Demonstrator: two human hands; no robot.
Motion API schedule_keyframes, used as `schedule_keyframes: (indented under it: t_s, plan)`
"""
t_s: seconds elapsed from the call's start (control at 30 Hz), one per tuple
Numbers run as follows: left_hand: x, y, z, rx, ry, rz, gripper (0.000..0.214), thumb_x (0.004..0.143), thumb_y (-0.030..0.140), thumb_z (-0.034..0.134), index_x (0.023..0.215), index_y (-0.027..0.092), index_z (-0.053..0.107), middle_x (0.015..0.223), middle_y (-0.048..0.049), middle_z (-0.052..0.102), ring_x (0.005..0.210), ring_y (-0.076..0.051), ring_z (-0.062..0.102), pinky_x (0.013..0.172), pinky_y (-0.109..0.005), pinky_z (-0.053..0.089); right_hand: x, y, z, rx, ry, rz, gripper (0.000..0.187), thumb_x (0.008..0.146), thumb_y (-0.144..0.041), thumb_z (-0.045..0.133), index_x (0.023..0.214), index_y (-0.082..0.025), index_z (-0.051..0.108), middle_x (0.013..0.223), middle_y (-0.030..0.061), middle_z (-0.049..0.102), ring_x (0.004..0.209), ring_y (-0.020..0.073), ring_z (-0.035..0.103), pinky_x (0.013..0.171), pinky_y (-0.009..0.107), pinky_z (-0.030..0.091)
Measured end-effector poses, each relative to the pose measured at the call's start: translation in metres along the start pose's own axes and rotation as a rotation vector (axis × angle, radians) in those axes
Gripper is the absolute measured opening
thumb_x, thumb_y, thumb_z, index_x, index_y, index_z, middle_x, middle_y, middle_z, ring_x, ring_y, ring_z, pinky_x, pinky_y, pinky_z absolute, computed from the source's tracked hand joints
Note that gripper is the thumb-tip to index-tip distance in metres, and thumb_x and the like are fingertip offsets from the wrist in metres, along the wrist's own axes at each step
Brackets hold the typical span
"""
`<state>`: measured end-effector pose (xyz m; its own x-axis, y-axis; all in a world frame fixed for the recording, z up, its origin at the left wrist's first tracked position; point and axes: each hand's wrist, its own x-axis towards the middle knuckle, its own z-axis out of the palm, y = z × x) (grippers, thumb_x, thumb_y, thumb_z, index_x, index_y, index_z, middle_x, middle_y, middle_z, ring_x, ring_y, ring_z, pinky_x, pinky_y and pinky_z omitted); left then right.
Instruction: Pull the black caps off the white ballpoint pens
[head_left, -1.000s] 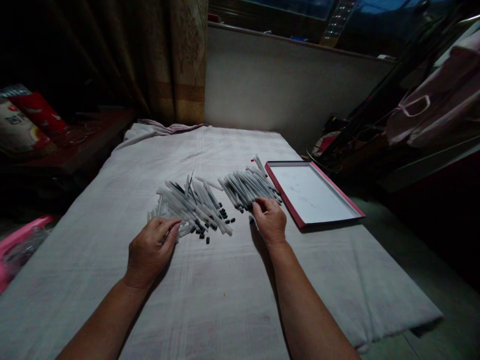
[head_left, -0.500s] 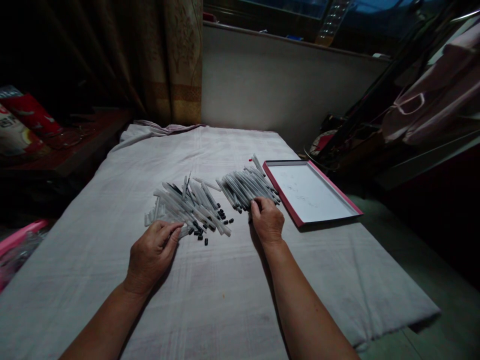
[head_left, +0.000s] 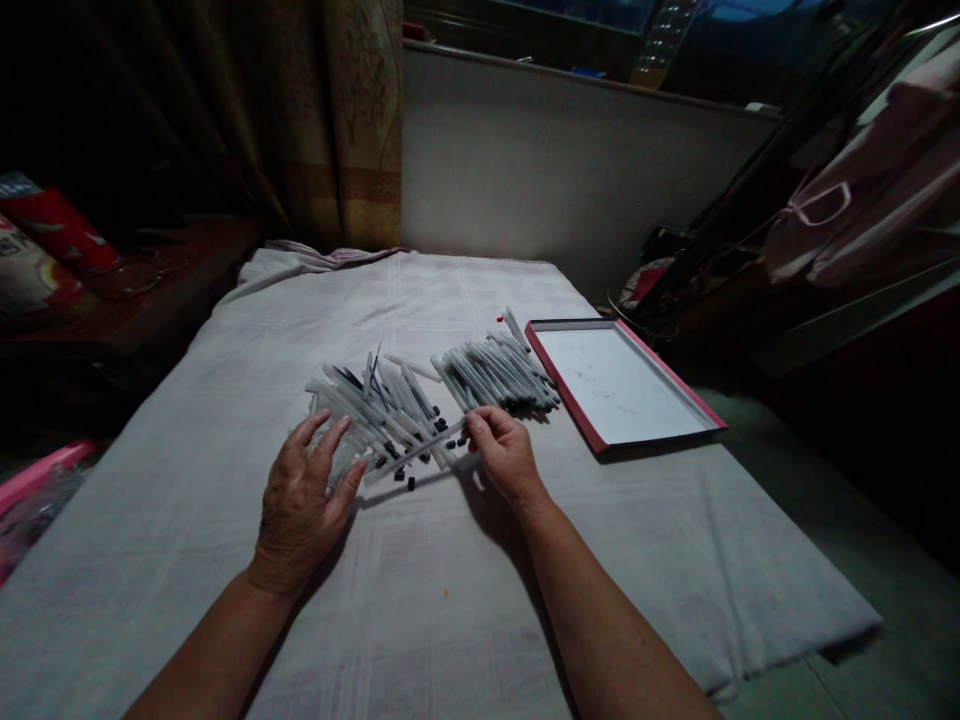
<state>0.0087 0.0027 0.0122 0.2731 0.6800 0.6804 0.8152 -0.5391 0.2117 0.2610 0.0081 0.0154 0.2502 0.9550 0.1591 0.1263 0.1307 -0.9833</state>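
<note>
Two heaps of pale pen barrels lie on a white cloth (head_left: 420,590): a loose left heap (head_left: 375,405) and a tidier right heap (head_left: 495,375). Small black caps (head_left: 405,475) are scattered by the left heap. My right hand (head_left: 501,452) pinches one pen barrel (head_left: 412,453) at its end, holding it slanted above the cloth towards my left hand. My left hand (head_left: 304,500) has its fingers spread flat over the near edge of the left heap and holds nothing.
A shallow red-rimmed box lid (head_left: 679,395) with a white inside lies right of the heaps. A dark side table with red packets (head_left: 45,250) stands at the left, a pink object (head_left: 37,475) below it. Curtain and wall at the back; clutter and a drop at the right.
My right hand left the right heap and moved left, now holding one pen barrel. My left hand opened from a curled grip and spread its fingers over the left heap.
</note>
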Motion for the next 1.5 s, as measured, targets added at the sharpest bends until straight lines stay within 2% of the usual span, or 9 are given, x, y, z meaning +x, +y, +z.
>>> schedule_keyframes:
  t_s: [0.07, 0.3, 0.43, 0.57, 0.73, 0.9, 1.2, 1.37, 1.5]
  plan:
    - [-0.002, -0.001, 0.002, -0.016, -0.033, 0.033, 0.049, 0.096, 0.035, 0.056, 0.142, 0.02, 0.045, 0.137, -0.0169, 0.056, 0.126, -0.031, 0.056, 0.103, -0.046, 0.048, -0.005, 0.0, 0.009, 0.007, -0.035, 0.016, 0.032, 0.082, -0.05, 0.063, 0.071, -0.019, 0.065, 0.061, -0.0003, 0.064, 0.055, 0.0128, 0.055, 0.053, 0.024, 0.043]
    - [-0.011, 0.005, 0.006, -0.127, -0.214, 0.151, 0.043, 0.097, 0.051, 0.052, 0.129, 0.022, 0.053, 0.101, -0.0051, 0.075, 0.096, -0.023, 0.069, 0.109, -0.05, 0.039, -0.007, 0.0, 0.022, 0.156, 0.005, 0.237, 0.042, 0.073, -0.059, 0.071, 0.064, -0.019, 0.063, 0.056, -0.0007, 0.063, 0.046, 0.0111, 0.05, 0.045, 0.024, 0.039]
    - [-0.009, 0.014, 0.005, -0.13, -0.223, 0.152, 0.03, 0.098, 0.046, 0.051, 0.109, 0.022, 0.063, 0.088, -0.0025, 0.075, 0.081, -0.021, 0.07, 0.096, -0.043, 0.046, -0.008, -0.001, 0.024, 0.237, 0.013, 0.314, 0.043, 0.065, -0.06, 0.077, 0.064, -0.018, 0.063, 0.056, -0.0015, 0.064, 0.043, 0.0092, 0.05, 0.043, 0.022, 0.039]
    - [-0.004, 0.017, 0.001, -0.069, -0.196, 0.145, 0.028, 0.101, 0.041, 0.047, 0.092, 0.021, 0.065, 0.08, -0.0015, 0.074, 0.072, -0.019, 0.067, 0.075, -0.034, 0.047, -0.008, 0.0, 0.025, 0.263, 0.014, 0.288, 0.041, 0.064, -0.056, 0.079, 0.066, -0.018, 0.065, 0.056, -0.0015, 0.065, 0.046, 0.0094, 0.052, 0.046, 0.022, 0.044]
    - [-0.003, 0.015, 0.0, 0.001, -0.155, 0.158, 0.038, 0.104, 0.041, 0.038, 0.087, 0.021, 0.064, 0.076, -0.0014, 0.074, 0.064, -0.017, 0.066, 0.064, -0.031, 0.046, -0.008, -0.002, 0.023, 0.271, -0.031, 0.241, 0.032, 0.068, -0.049, 0.077, 0.07, -0.019, 0.067, 0.06, -0.001, 0.067, 0.051, 0.0106, 0.055, 0.053, 0.024, 0.047]
    - [-0.004, 0.014, 0.0, -0.016, -0.092, 0.138, 0.034, 0.104, 0.041, 0.04, 0.092, 0.018, 0.063, 0.08, -0.0029, 0.074, 0.069, -0.017, 0.069, 0.064, -0.027, 0.048, -0.008, -0.005, 0.022, 0.273, -0.058, 0.216, 0.03, 0.068, -0.047, 0.076, 0.073, -0.019, 0.068, 0.063, -0.0005, 0.067, 0.054, 0.0122, 0.056, 0.055, 0.025, 0.048]
    - [-0.005, 0.014, 0.0, -0.06, -0.09, 0.113, 0.026, 0.103, 0.04, 0.044, 0.098, 0.019, 0.061, 0.083, -0.0017, 0.073, 0.07, -0.015, 0.07, 0.065, -0.024, 0.05, -0.008, -0.005, 0.02, 0.285, -0.088, 0.215, 0.028, 0.068, -0.046, 0.077, 0.07, -0.019, 0.068, 0.063, 0.0004, 0.068, 0.055, 0.0131, 0.058, 0.056, 0.026, 0.048]
    - [-0.006, 0.013, -0.001, -0.056, -0.105, 0.122, 0.031, 0.104, 0.039, 0.04, 0.093, 0.02, 0.062, 0.078, -0.0004, 0.073, 0.066, -0.015, 0.069, 0.061, -0.024, 0.048, -0.006, -0.006, 0.015, 0.291, -0.142, 0.164, 0.022, 0.07, -0.039, 0.076, 0.08, -0.02, 0.073, 0.068, 0.0001, 0.069, 0.062, 0.014, 0.06, 0.06, 0.026, 0.049]
    - [-0.007, 0.011, 0.0, -0.052, -0.117, 0.095, 0.033, 0.104, 0.041, 0.04, 0.094, 0.02, 0.064, 0.08, -0.0013, 0.074, 0.067, -0.016, 0.069, 0.063, -0.025, 0.049, -0.006, -0.006, 0.015, 0.312, -0.175, 0.165, 0.027, 0.069, -0.038, 0.078, 0.09, -0.021, 0.074, 0.078, 0.0005, 0.071, 0.066, 0.0135, 0.061, 0.06, 0.025, 0.049]
